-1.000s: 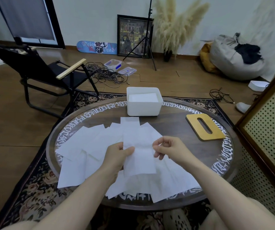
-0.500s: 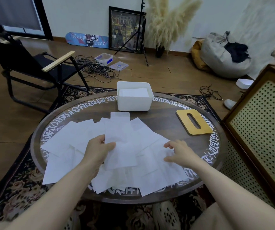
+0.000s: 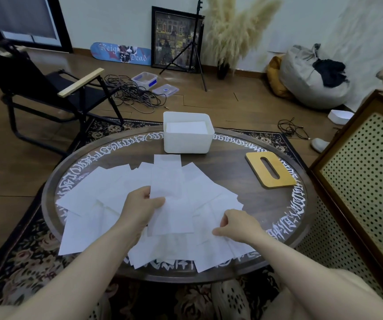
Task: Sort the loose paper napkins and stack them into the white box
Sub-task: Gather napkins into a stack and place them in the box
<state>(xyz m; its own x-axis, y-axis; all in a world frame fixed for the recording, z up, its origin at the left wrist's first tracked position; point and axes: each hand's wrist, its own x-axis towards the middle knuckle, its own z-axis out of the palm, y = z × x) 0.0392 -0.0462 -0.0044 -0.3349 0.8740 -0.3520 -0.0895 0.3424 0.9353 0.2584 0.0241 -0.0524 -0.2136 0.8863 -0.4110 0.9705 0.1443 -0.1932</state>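
Round worktop [image 3: 250,204] strewn with loose napkins [image 3: 107,190] across near half. White box [image 3: 187,140] at far edge, napkins stacked inside. Wooden slotted lid [image 3: 270,169] right of it. Left hand [image 3: 141,209] pinching one napkin [image 3: 169,204]; right hand [image 3: 238,224], fingers curled, pinching another sheet's edge.

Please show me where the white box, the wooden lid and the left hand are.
white box [image 3: 187,144], head view, front wall.
wooden lid [image 3: 280,180], head view, right of its slot.
left hand [image 3: 141,207], head view, back of hand.
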